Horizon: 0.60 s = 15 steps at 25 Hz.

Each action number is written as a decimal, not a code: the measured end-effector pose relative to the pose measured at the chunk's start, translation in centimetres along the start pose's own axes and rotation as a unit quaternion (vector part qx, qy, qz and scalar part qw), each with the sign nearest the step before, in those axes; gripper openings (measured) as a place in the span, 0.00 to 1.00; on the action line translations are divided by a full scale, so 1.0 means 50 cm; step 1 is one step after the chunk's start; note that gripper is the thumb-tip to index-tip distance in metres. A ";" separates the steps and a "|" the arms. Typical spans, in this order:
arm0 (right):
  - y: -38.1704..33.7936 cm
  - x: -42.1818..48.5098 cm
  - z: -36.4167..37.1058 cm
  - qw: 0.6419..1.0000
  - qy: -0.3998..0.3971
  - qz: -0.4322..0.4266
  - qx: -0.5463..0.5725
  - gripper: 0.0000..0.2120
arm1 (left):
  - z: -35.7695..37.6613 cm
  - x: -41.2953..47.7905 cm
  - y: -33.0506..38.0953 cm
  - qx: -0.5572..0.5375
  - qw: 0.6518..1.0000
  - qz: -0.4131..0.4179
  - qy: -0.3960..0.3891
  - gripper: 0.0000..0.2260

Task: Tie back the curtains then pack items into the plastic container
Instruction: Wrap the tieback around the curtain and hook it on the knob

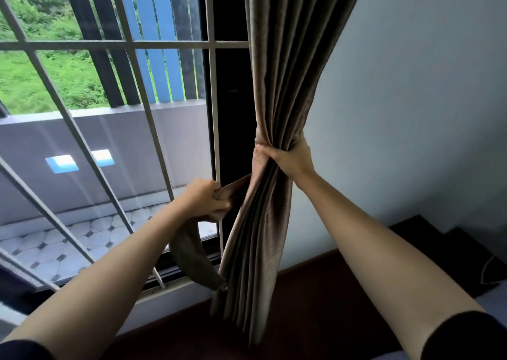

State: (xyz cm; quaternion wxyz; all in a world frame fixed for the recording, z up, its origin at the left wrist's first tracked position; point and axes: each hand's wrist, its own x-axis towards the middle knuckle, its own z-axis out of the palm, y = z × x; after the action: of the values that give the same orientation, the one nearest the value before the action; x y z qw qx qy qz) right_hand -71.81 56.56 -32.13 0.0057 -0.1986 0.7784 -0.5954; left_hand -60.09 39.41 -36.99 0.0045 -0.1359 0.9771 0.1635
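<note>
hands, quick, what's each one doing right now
Left hand: closed, gripping the tieback strip.
Right hand: closed around the gathered curtain.

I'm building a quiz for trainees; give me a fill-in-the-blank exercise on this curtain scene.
The right hand grips the bunched ____.
The left hand, holding the tieback strap, is ____ (higher/lower) in view than the right hand.
Beyond the window bars, the plants are ____ (colour).
Missing: curtain; lower; green.

L hand (204, 198), R hand (288, 159) both gripping (arms out).
</note>
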 end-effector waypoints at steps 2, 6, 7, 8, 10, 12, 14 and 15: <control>-0.004 0.010 -0.011 0.999 -0.030 0.021 -0.024 0.37 | 0.001 -0.012 0.003 0.011 0.999 -0.006 0.031 0.21; -0.010 0.009 -0.022 0.996 -0.077 0.035 -0.038 0.38 | -0.013 -0.008 0.033 -0.009 0.999 0.007 -0.041 0.16; -0.011 0.008 -0.024 0.995 -0.084 0.035 -0.038 0.38 | -0.015 -0.009 0.038 -0.006 0.998 0.001 -0.065 0.14; -0.011 0.009 -0.026 0.995 -0.089 0.035 -0.037 0.38 | -0.014 -0.010 0.041 -0.013 0.996 0.007 -0.088 0.12; -0.011 0.013 -0.030 0.994 -0.094 0.039 -0.035 0.37 | -0.003 -0.022 0.054 -0.078 0.989 0.029 -0.126 0.11; -0.012 0.021 -0.037 0.993 -0.100 0.046 -0.031 0.36 | 0.008 -0.042 0.068 -0.078 0.990 0.001 -0.121 0.09; -0.011 0.027 -0.045 0.992 -0.110 0.048 -0.027 0.36 | 0.011 -0.059 0.078 -0.001 0.994 -0.045 -0.103 0.08; -0.011 0.029 -0.049 0.992 -0.113 0.045 -0.030 0.36 | 0.011 -0.067 0.085 0.010 0.994 -0.059 -0.092 0.09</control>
State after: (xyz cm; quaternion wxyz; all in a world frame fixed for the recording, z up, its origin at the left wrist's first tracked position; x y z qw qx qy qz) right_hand -73.57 58.24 -30.59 0.1141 -0.2297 0.7982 -0.5451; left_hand -58.01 44.34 -35.97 0.1055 -0.1778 0.9644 0.1648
